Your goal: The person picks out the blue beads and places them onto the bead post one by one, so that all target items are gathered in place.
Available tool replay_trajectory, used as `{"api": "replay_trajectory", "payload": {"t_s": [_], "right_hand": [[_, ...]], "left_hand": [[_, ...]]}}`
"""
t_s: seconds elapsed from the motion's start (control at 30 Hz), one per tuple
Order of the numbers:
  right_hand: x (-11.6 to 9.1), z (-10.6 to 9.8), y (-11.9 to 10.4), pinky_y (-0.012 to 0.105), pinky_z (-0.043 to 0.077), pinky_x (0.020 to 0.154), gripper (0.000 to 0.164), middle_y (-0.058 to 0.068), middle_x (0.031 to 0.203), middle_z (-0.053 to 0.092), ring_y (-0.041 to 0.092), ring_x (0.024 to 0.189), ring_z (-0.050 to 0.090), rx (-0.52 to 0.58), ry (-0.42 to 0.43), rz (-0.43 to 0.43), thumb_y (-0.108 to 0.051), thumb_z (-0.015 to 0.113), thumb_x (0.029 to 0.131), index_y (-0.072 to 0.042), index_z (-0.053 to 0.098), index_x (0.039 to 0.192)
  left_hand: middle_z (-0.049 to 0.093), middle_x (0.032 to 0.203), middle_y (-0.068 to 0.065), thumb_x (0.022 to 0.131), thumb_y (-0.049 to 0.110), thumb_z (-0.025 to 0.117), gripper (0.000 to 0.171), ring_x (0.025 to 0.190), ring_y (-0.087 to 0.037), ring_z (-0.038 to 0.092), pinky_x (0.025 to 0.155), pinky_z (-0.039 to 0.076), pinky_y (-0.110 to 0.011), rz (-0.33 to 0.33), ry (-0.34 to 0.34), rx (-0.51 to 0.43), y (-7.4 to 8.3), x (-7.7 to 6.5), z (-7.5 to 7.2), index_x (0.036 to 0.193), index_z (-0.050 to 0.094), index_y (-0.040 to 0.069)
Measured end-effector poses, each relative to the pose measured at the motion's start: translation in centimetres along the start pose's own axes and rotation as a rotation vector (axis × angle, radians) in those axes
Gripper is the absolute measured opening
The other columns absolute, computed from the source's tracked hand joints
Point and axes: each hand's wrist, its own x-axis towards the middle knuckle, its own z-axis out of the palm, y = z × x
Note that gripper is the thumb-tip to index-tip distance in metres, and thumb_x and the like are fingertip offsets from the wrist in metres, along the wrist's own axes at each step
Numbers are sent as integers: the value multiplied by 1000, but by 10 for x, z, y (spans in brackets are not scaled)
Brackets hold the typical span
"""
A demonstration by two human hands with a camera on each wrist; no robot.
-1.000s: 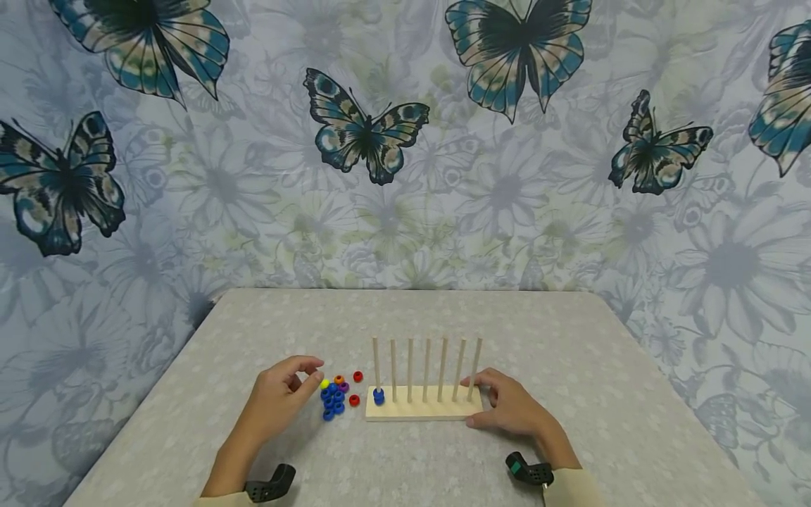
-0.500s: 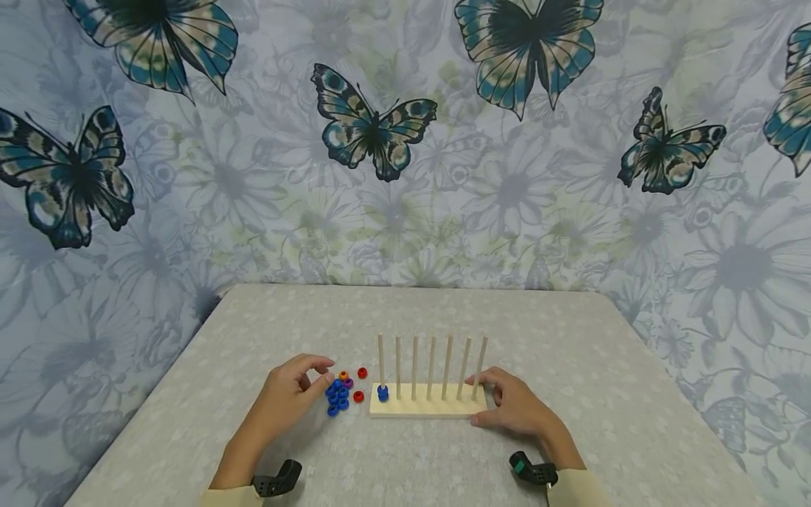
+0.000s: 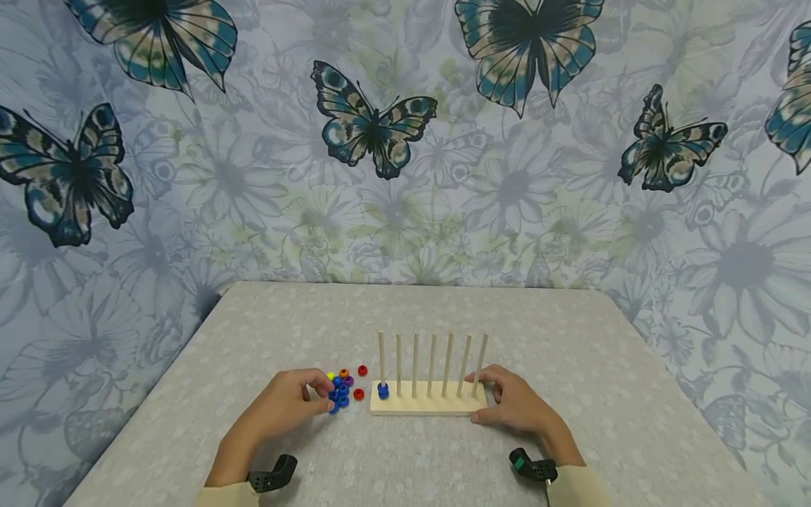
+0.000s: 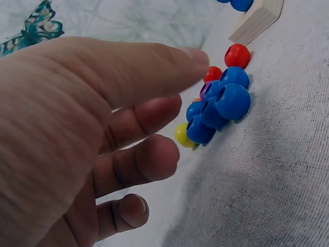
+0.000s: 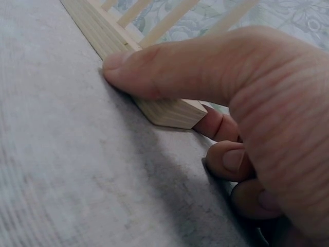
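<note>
My left hand [image 3: 285, 403] hovers at the left side of a cluster of round beads, its thumb and fingers apart with nothing between them. In the left wrist view, blue beads [image 4: 233, 102] lie bunched together, with a yellow bead [image 4: 183, 135] at the far side and a red bead [image 4: 237, 55] nearer the stand. My right hand [image 3: 514, 403] grips the right end of a pale wooden peg stand [image 3: 427, 404], thumb on the front edge and fingers behind. Blue beads [image 3: 383, 391] sit low on its leftmost peg; the several other upright pegs are bare.
Orange [image 3: 343, 373] and purple [image 3: 348, 381] beads lie in the cluster, and a second red bead [image 3: 362, 370] lies behind it. A patterned cloth covers the table [image 3: 405, 458]. A butterfly-print backdrop [image 3: 405, 225] stands behind.
My left hand has lowered slightly toward the near side of the bead cluster, uncovering the yellow bead. My right hand keeps its hold on the peg stand. The head view has shifted a little.
</note>
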Motion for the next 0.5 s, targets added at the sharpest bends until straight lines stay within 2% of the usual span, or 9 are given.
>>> {"api": "replay_trajectory", "payload": {"t_s": [0.27, 0.5], "right_hand": [[0, 2, 0, 23, 40, 58, 60, -5, 99, 57, 9, 67, 44, 0, 2, 4, -43, 91, 68, -36, 66, 122], [0, 2, 0, 24, 40, 59, 59, -4, 97, 56, 9, 68, 43, -7, 3, -10, -44, 90, 69, -35, 66, 123]], "left_hand": [[70, 88, 9, 78, 20, 85, 20, 71, -13, 58, 59, 47, -28, 22, -56, 0, -10, 1, 1, 92, 71, 25], [69, 87, 9, 77, 21, 86, 22, 72, -14, 58, 60, 47, -28, 10, -67, 2, -10, 1, 4, 93, 71, 24]]}}
